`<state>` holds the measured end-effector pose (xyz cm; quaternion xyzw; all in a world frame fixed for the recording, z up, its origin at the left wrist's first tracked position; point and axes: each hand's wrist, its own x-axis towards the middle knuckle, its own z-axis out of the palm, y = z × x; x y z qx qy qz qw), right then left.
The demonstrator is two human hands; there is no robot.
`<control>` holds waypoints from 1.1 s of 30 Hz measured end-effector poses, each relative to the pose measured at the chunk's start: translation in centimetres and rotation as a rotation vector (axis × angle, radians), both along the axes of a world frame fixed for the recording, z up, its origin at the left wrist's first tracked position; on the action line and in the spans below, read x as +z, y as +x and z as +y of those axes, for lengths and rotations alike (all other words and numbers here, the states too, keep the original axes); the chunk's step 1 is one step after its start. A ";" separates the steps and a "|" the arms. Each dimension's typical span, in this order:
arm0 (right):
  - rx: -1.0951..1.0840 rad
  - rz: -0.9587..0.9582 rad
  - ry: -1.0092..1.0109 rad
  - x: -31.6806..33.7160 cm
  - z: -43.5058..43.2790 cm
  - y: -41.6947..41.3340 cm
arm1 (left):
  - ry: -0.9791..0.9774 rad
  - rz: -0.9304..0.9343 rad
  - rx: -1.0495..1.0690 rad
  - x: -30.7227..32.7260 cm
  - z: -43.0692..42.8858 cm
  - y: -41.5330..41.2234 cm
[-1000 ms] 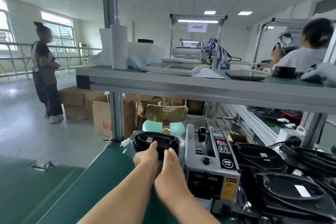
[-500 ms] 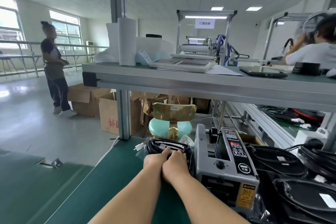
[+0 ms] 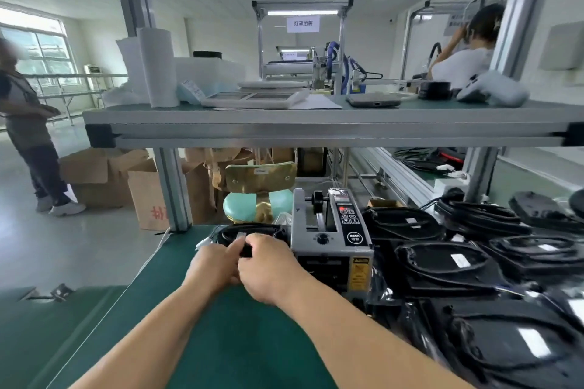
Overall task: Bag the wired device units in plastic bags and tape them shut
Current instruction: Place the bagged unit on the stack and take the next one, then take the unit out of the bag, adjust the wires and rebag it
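Stretching from the near edge to the far post, the green table (image 3: 221, 341) showed open green mat to the left of the hands, as far as its slanted left edge. A grey shelf (image 3: 316, 128) ran across above it and left only a low gap over the work. A pile of bagged black units (image 3: 448, 262) filled the right side, right up against the tape dispenser (image 3: 328, 240). The bagged device unit (image 3: 252, 229) lay at the far end of the table, just beside the dispenser's left wall.

Both arms reached straight out, with the hands touching each other. The left hand (image 3: 211, 265) pressed one straight finger on top of the unit. The right hand (image 3: 271, 268) curled its fingers round the unit's near edge and hid the other left fingers. A small grey strip (image 3: 240, 235) at the fingertip was too blurry to name. The picture cut off the pile at the right.
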<state>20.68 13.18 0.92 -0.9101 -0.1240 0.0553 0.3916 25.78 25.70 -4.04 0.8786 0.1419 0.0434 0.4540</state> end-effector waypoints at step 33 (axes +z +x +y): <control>-0.891 -0.158 0.613 -9.3 -28.2 -33.2 | 0.853 -0.597 -0.903 -4.9 -23.9 -25.9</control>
